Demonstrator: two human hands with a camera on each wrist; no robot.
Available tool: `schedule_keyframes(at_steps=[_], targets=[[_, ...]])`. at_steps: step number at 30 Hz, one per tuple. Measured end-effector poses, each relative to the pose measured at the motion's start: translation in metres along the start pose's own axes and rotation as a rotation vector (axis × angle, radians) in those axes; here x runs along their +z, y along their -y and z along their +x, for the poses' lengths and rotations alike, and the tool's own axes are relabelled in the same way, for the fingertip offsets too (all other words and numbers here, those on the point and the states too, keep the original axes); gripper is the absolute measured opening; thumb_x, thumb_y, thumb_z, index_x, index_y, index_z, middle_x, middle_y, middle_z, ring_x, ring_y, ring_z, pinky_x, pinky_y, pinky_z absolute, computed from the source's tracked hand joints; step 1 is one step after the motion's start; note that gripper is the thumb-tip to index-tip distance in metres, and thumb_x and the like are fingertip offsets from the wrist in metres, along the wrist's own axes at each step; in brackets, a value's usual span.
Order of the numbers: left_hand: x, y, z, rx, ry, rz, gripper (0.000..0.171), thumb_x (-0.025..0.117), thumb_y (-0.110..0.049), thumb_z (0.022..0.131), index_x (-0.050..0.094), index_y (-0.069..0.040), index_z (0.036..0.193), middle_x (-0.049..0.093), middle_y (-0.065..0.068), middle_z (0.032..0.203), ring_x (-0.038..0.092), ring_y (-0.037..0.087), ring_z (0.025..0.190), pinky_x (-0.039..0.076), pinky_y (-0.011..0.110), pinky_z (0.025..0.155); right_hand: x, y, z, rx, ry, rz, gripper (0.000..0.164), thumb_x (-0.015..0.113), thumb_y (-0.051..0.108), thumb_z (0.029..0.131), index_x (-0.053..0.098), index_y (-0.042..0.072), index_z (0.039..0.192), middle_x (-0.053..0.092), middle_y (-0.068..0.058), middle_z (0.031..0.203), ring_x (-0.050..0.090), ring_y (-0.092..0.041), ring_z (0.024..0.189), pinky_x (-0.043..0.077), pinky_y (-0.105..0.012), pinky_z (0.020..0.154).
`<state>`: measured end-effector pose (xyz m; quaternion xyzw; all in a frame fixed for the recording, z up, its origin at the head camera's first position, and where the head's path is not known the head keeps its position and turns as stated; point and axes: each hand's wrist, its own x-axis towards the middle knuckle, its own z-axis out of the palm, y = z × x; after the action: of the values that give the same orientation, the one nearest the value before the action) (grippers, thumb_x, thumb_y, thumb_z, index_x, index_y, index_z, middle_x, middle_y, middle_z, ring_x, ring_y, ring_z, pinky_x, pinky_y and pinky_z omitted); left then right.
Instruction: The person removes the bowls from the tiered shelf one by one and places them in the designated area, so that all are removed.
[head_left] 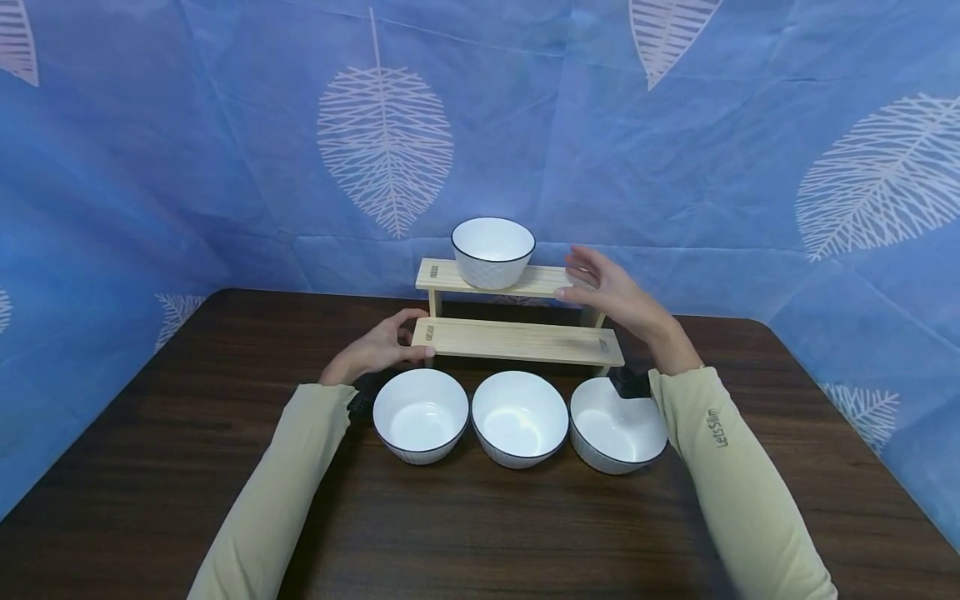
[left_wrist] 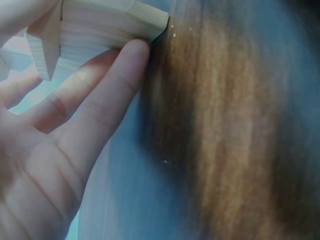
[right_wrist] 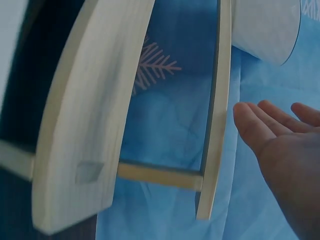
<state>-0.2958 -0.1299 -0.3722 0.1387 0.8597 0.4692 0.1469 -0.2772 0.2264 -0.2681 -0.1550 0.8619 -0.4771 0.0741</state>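
Note:
A two-tier wooden shelf rack (head_left: 517, 340) stands at the back of the table. My left hand (head_left: 378, 343) grips its left end, thumb toward the front; in the left wrist view, fingers (left_wrist: 117, 75) lie against the pale wood (left_wrist: 100, 25). Over the right end of the upper tier, my right hand (head_left: 611, 292) is held with fingers extended and nothing in it. The right wrist view has that hand (right_wrist: 285, 135) just apart from the upper board (right_wrist: 220, 110). A white bowl with a dark rim (head_left: 492, 254) sits on the upper tier, left of the right hand.
In front of the rack, three similar white bowls stand in a row: a left one (head_left: 420, 415), a middle one (head_left: 520, 418) and a right one (head_left: 617, 425), close beneath the right forearm. A blue leaf-patterned cloth (head_left: 510, 108) hangs behind the dark wooden table (head_left: 450, 533).

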Motion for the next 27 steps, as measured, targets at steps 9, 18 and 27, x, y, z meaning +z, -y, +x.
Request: schedule_keyframes(at_steps=[9, 18, 27], targets=[[-0.001, 0.002, 0.001, 0.007, 0.008, -0.009, 0.075, 0.072, -0.013, 0.102, 0.03, -0.003, 0.164, 0.062, 0.02, 0.105, 0.069, 0.017, 0.085, 0.063, 0.045, 0.097, 0.015, 0.01, 0.022, -0.03, -0.031, 0.086, 0.092, 0.065, 0.014, 0.104, 0.003, 0.001, 0.171, 0.015, -0.02, 0.18, 0.021, -0.038, 0.167, 0.024, -0.055, 0.134], [0.0, 0.003, 0.001, -0.003, 0.015, -0.02, 0.072, 0.071, -0.012, 0.103, 0.032, -0.004, 0.163, 0.062, 0.021, 0.107, 0.069, 0.018, 0.087, 0.064, 0.04, 0.092, 0.027, 0.014, 0.039, -0.004, -0.037, 0.14, 0.098, 0.067, 0.016, 0.103, -0.001, 0.005, 0.172, 0.013, -0.018, 0.181, 0.021, -0.036, 0.168, 0.026, -0.053, 0.134], [0.0, 0.002, 0.001, 0.009, 0.018, -0.02, 0.073, 0.071, -0.012, 0.102, 0.031, -0.003, 0.163, 0.063, 0.021, 0.108, 0.069, 0.019, 0.088, 0.064, 0.042, 0.093, 0.032, 0.02, 0.049, 0.001, -0.026, 0.215, 0.102, 0.065, 0.008, 0.102, -0.01, 0.004, 0.17, 0.006, -0.021, 0.181, 0.018, -0.039, 0.168, 0.024, -0.052, 0.135]])
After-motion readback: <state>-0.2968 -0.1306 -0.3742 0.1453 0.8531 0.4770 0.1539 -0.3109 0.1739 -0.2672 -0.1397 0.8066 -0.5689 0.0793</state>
